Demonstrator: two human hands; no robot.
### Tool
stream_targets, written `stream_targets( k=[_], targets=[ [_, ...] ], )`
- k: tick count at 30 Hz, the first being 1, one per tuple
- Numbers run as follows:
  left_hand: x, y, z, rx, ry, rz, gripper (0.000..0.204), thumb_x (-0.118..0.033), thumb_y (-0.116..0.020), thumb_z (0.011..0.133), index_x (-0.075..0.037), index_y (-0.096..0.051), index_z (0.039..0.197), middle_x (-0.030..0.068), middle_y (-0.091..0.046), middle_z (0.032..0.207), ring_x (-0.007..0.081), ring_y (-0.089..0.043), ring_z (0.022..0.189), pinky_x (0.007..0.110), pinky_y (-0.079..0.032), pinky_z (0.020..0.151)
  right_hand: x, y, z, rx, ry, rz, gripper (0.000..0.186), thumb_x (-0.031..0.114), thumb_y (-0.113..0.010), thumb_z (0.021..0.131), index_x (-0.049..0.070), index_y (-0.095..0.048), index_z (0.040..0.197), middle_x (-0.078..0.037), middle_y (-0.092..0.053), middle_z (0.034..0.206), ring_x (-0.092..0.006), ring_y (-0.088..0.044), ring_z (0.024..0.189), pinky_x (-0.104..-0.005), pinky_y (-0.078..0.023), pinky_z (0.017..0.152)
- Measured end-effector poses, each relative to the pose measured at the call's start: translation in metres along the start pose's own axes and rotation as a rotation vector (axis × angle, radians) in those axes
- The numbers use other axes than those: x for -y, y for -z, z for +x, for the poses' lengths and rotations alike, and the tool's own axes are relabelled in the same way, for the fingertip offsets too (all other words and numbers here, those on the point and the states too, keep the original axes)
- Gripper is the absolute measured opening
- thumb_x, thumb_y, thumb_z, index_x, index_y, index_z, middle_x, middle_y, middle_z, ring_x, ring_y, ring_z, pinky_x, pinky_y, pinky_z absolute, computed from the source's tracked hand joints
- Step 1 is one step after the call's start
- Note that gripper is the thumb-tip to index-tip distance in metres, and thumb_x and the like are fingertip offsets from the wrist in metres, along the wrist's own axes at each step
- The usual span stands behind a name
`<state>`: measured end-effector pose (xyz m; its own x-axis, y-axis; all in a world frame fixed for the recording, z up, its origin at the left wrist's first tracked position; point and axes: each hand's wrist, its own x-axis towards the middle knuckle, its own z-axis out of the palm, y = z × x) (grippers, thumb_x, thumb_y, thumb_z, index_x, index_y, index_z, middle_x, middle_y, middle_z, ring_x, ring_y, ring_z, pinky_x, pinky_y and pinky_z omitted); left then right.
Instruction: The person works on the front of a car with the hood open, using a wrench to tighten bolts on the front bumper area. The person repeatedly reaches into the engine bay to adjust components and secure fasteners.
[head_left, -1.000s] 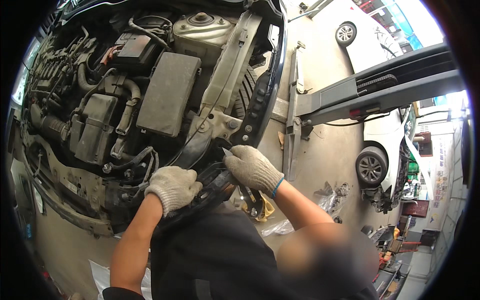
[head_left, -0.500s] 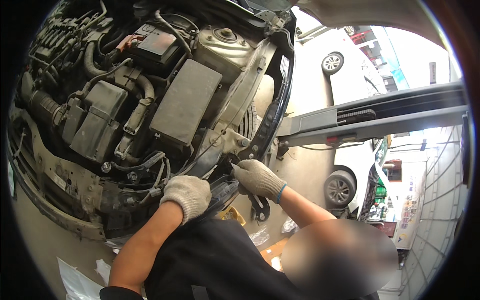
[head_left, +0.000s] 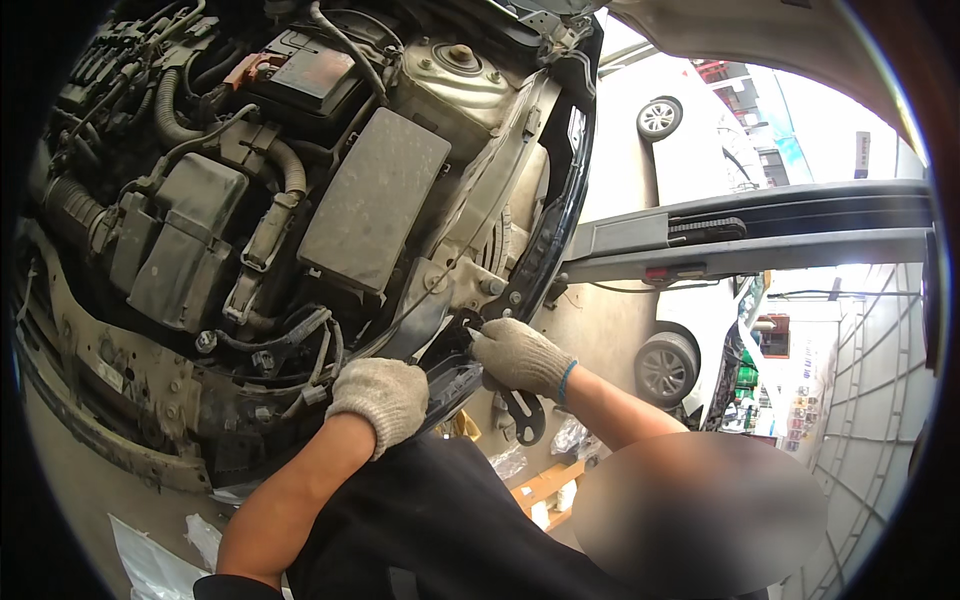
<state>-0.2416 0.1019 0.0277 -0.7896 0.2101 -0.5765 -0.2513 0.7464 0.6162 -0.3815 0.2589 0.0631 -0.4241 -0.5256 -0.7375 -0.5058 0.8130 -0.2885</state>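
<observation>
Both my hands wear pale knitted gloves and work at the front corner of a car with its engine bay exposed. My left hand (head_left: 380,400) is closed beside a dark, glossy part with a clear surface, like a headlight (head_left: 455,388); what its fingers grip is hidden. Farther right, my right hand (head_left: 522,358) has its fingers curled near the fender's front end. From beneath it sticks out a black, flat part with a rounded, slotted end (head_left: 526,418), apparently in its grip. A small pale tip shows at the right fingertips.
Ahead lie a black rectangular box cover (head_left: 375,200), a battery (head_left: 315,75) and an air-filter housing (head_left: 190,240). The dark fender edge (head_left: 560,225) runs along the right. A grey lift arm (head_left: 640,240) reaches in from there. Plastic bags (head_left: 150,555) and a cardboard box (head_left: 548,490) lie on the floor.
The view has shifted slightly, showing more of the cardboard box below. Both hands stay at nearly the same spots on the car, with only slight movement.
</observation>
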Motion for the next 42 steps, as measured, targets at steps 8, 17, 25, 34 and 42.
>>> stream_targets(
  k=[8,17,25,34,42],
  targets=[
    [0.002,-0.001,0.003,0.01,-0.046,0.007,0.03,-0.022,-0.053,0.088,-0.005,-0.076,0.097,0.0204,-0.073,0.098,0.0355,-0.07,0.097,0.046,-0.054,0.084,-0.003,-0.003,0.005,0.061,0.045,0.002,0.014,0.006,-0.059,0.083,-0.006,-0.067,0.084,-0.024,-0.065,0.08,-0.0352,-0.068,0.078,-0.0438,-0.054,0.067],
    [0.005,0.0,0.003,0.0,-0.038,-0.003,0.026,-0.02,-0.057,0.085,-0.004,-0.075,0.095,0.0196,-0.073,0.096,0.0347,-0.071,0.094,0.044,-0.055,0.083,0.038,0.001,-0.003,-0.02,-0.54,0.988,0.021,0.017,-0.06,0.092,0.003,-0.061,0.077,-0.004,-0.056,0.063,-0.0135,-0.057,0.055,-0.0291,-0.045,0.05],
    [0.005,-0.001,0.002,0.001,-0.041,0.011,0.025,-0.02,-0.058,0.085,-0.005,-0.075,0.096,0.0194,-0.073,0.094,0.0353,-0.071,0.093,0.045,-0.055,0.081,0.037,-0.035,0.005,-0.163,-0.607,1.69,0.01,0.017,-0.055,0.094,0.009,-0.055,0.088,-0.001,-0.055,0.064,-0.0109,-0.048,0.048,-0.027,-0.038,0.042],
    [0.001,0.002,0.001,0.017,0.013,0.003,0.028,-0.022,-0.056,0.087,-0.004,-0.075,0.097,0.0204,-0.073,0.097,0.0354,-0.071,0.096,0.045,-0.055,0.085,0.023,-0.031,-0.019,-0.278,-0.366,1.42,0.02,0.021,-0.05,0.098,0.007,-0.063,0.1,-0.001,-0.055,0.058,-0.011,-0.044,0.041,-0.0261,-0.034,0.039],
    [0.0,-0.003,0.0,-0.052,-0.026,0.039,0.03,-0.024,-0.056,0.086,-0.004,-0.076,0.095,0.0207,-0.073,0.096,0.0361,-0.071,0.094,0.045,-0.055,0.083,0.018,-0.01,-0.016,-0.192,-0.288,0.56,0.029,0.022,-0.055,0.095,-0.004,-0.067,0.093,-0.009,-0.066,0.069,-0.0141,-0.06,0.06,-0.0291,-0.046,0.056]
  ],
)
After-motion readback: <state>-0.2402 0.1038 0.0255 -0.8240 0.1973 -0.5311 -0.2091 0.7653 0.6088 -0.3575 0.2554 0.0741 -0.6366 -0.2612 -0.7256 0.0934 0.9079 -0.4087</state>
